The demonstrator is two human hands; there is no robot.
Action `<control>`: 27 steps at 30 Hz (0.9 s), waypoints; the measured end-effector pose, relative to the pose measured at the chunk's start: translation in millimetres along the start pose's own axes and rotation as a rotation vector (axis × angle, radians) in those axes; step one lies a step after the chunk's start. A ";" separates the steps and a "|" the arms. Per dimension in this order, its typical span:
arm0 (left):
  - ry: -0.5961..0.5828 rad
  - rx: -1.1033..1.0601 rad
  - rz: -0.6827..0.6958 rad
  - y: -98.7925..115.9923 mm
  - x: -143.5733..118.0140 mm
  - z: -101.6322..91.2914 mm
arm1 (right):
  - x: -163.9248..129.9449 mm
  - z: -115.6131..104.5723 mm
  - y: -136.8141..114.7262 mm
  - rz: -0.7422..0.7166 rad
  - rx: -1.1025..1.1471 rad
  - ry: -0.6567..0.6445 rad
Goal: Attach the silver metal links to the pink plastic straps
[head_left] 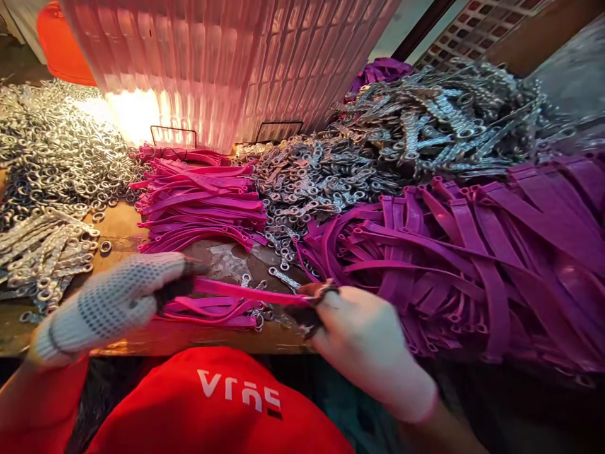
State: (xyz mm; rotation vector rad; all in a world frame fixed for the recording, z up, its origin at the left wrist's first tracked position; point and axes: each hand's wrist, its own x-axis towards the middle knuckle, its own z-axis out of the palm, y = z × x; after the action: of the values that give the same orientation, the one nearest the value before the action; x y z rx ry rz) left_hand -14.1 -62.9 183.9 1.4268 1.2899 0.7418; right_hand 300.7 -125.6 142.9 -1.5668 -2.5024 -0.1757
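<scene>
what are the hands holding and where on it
Both hold a pink rubber strap by its ends: the gloved left hand grips the left end, the bare right hand pinches the right end.

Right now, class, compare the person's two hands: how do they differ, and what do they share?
The left hand wears a white dotted knit glove; the right hand is bare. The left hand closes around one end of a bundle of pink straps; the right hand pinches the other end of a strap between its fingertips. Both rest low at the table edge, gripping the same pink straps.
</scene>
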 end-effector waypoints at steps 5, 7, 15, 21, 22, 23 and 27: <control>-0.060 0.359 0.043 -61.7 -6.5 -3.9 | 15.2 58.6 0.0 -0.009 0.169 -0.279; -0.050 0.211 -0.044 -71.5 -4.9 17.2 | 32.4 76.1 14.3 0.147 0.150 -0.240; -0.360 -1.104 -0.552 -62.9 18.3 75.4 | 91.9 123.3 38.3 0.390 -0.095 -0.239; -0.223 -0.797 -0.461 -70.8 13.0 70.9 | 71.8 129.3 50.1 0.431 0.175 -0.093; -0.204 -0.721 -0.429 -71.6 11.2 70.4 | 67.4 127.2 49.1 0.432 0.260 -0.025; -0.187 -0.651 -0.394 -72.0 9.7 70.3 | 63.1 123.9 45.3 0.422 0.370 0.039; -0.178 -0.403 -0.287 -71.2 8.0 71.9 | 49.4 100.8 6.4 0.234 0.834 0.119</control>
State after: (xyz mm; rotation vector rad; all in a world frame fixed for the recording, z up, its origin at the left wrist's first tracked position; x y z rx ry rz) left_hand 31.1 -82.7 95.1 0.9372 1.1015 0.6213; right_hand 276.1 -59.6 55.3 -1.3797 -1.8690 0.6908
